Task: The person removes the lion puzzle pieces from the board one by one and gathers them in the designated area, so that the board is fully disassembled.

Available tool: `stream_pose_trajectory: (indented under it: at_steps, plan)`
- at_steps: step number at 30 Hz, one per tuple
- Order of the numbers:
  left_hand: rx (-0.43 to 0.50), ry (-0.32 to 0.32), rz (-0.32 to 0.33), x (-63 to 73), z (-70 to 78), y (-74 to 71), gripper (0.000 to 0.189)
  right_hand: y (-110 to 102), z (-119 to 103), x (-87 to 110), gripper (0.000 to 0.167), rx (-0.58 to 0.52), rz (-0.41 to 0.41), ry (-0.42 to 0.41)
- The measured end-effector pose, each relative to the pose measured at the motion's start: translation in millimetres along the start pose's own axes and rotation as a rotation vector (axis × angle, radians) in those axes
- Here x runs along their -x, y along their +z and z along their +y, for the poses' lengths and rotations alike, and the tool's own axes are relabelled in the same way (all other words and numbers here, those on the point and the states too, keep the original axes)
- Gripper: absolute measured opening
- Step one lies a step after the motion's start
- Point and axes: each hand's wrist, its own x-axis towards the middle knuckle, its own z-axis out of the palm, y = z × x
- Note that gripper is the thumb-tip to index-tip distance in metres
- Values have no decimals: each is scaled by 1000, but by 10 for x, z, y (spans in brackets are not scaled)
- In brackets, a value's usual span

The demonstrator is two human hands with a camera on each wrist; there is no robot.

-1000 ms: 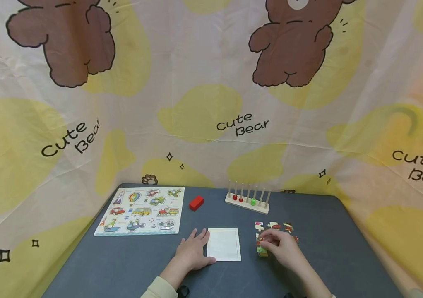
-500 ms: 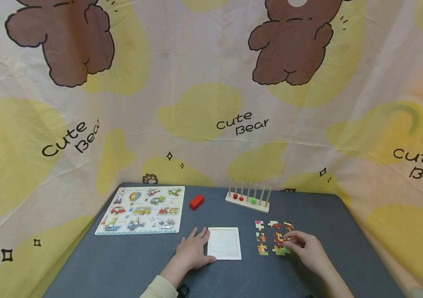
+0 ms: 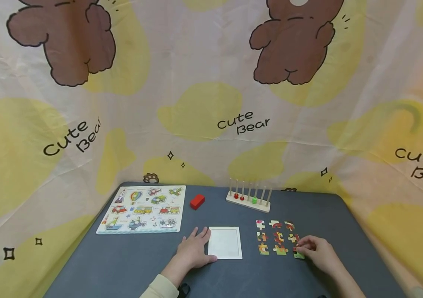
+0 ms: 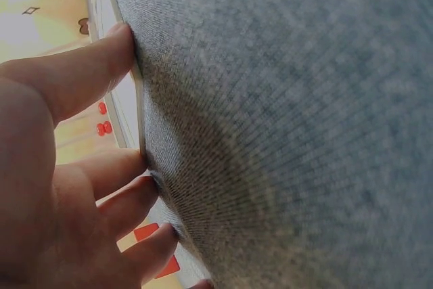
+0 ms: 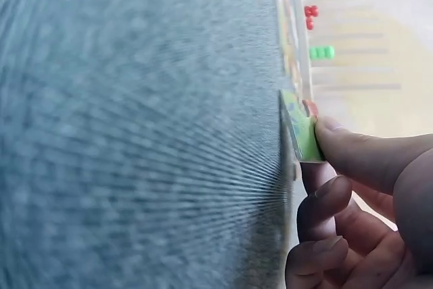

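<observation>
My right hand (image 3: 319,253) pinches a green jigsaw puzzle piece (image 5: 304,130) between thumb and finger. In the right wrist view this piece is tilted, one edge low at the cloth. In the head view it is at the near right corner of several jigsaw pieces (image 3: 279,237), spaced apart in three rows. My left hand (image 3: 193,252) lies with fingers spread against the left side of a square white tray (image 3: 224,243). Its thumb is at the tray's near left corner, and the index fingertip touches the rim higher up.
A peg puzzle board with vehicle pictures (image 3: 142,210) lies at the back left. Beside it sits a red block (image 3: 197,202). Behind the jigsaw pieces stands a wooden peg rack (image 3: 248,202) with red and green beads. A printed curtain (image 3: 196,111) rises beyond the dark tabletop (image 3: 140,256).
My right hand has moved rightward from the left column of jigsaw pieces to the near right corner, uncovering the pieces beneath it. My left hand has stayed beside the tray.
</observation>
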Motion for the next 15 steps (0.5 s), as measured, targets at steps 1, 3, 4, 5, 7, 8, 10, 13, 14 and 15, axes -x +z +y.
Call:
stream_pose_trajectory:
  at_steps: [1,3,4,5,7,8,10,13,14,15]
  plan:
    - [1,2,1,-1,3,-2,89,10,12,-5,16,10,4,-4]
    - [1,7,4,-3,6,-3,89,28,23,-16,16,31,15,-9]
    - [0,9,6,0,7,-5,89,35,24,-19,16,45,19,-13]
    - [2,10,5,0,9,-5,89,39,21,-20,16,61,23,-15]
    - [2,10,4,1,11,-6,89,41,7,-24,15,84,27,-14]
    - [3,9,5,1,11,-2,89,38,-1,-26,14,94,29,-14]
    - [6,8,3,-1,12,4,89,21,-21,-19,12,107,33,-16]
    - [4,12,3,-11,-1,31,89,-27,-61,1,13,113,45,-33]
    - [7,13,2,-15,-11,44,90,-48,-81,10,15,112,51,-43]
    - [13,14,2,-15,-23,55,91,-74,-106,21,18,112,54,-56]
